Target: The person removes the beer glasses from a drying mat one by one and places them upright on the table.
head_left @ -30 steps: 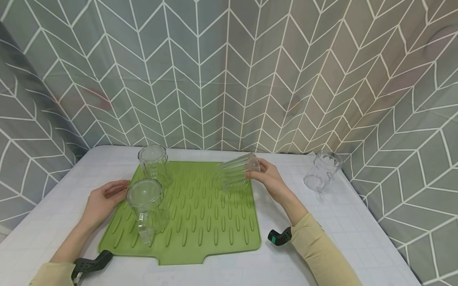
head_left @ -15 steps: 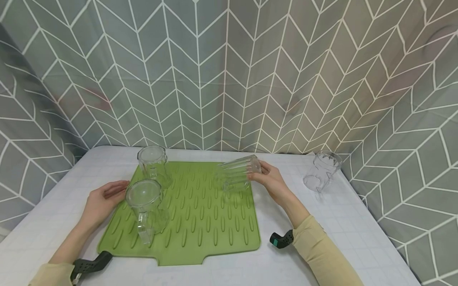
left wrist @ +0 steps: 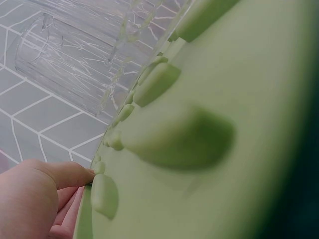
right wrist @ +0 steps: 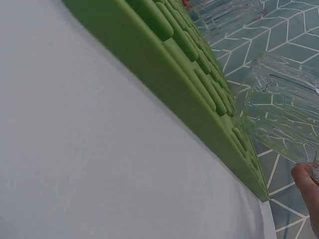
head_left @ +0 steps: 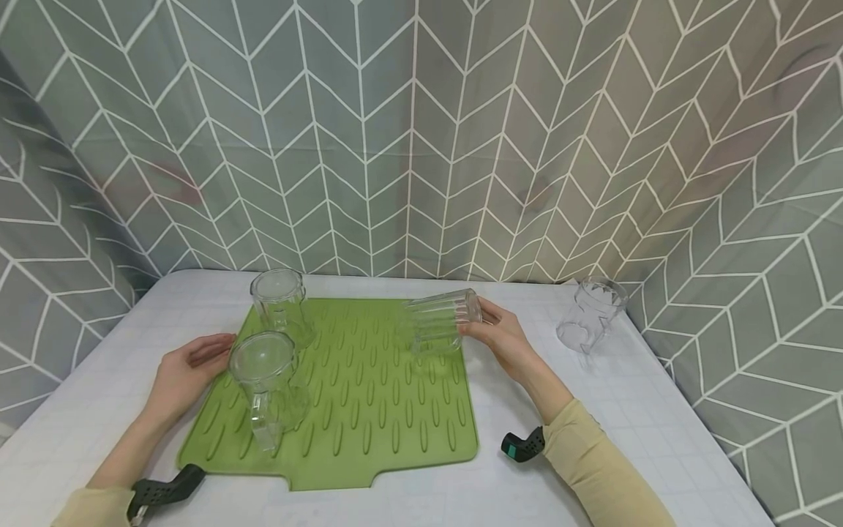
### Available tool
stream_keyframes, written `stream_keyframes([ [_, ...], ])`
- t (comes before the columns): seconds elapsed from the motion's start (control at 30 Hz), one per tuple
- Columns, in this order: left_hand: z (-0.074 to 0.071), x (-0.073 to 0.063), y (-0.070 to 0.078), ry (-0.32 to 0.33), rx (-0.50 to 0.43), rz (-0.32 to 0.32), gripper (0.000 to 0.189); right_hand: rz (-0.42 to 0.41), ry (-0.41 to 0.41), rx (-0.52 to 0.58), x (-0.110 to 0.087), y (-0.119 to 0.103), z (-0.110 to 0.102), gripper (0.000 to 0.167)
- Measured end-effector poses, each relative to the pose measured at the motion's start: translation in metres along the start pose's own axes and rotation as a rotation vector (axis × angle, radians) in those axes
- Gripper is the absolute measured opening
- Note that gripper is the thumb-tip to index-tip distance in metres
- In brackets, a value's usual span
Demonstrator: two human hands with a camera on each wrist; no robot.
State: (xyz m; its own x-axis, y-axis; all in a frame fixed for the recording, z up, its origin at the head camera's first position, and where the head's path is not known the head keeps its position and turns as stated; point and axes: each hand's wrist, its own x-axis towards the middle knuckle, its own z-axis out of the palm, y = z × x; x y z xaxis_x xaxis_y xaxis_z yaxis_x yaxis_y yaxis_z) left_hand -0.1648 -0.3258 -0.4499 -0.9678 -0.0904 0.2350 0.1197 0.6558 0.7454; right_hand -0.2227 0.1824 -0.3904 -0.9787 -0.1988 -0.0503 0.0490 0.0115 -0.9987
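My right hand (head_left: 503, 337) grips a clear glass mug (head_left: 435, 322) by its right end. The mug lies tilted over the right back part of a green ridged drying mat (head_left: 369, 472); I cannot tell if it touches the mat. My left hand (head_left: 187, 373) is at the mat's left edge; in the left wrist view its thumb (left wrist: 75, 174) is on that edge and the other fingers are beside it, partly hidden. Near the left hand, one glass mug (head_left: 266, 373) stands on the mat with its handle toward me. Behind it stands another glass mug (head_left: 279, 307).
Farther right, a third glass mug (head_left: 589, 315) stands on the white tablecloth (head_left: 632, 417) near the back edge. A grey curtain (head_left: 388, 183) with white zigzag lines encloses the back and sides. Dark wrist devices (head_left: 523, 444) are on both arms.
My right hand and the held mug have shifted very slightly right and down. The left hand stays at the mat's edge. The whole head view drifts a little.
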Motion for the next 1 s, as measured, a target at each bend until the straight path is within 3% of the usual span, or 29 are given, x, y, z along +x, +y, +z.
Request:
stream_keyframes([
  [0.73, 0.0001, -0.0002, -0.0028, -0.005, 0.018, -0.008, 0.053, 0.037, 0.025, 0.065, -0.0028, 0.0079, -0.0086, 0.083],
  [1.0, -0.0007, 0.0003, -0.0007, -0.005, 0.021, -0.011, 0.053, 0.033, 0.01, 0.138, -0.0031, 0.0107, -0.0099, 0.076],
])
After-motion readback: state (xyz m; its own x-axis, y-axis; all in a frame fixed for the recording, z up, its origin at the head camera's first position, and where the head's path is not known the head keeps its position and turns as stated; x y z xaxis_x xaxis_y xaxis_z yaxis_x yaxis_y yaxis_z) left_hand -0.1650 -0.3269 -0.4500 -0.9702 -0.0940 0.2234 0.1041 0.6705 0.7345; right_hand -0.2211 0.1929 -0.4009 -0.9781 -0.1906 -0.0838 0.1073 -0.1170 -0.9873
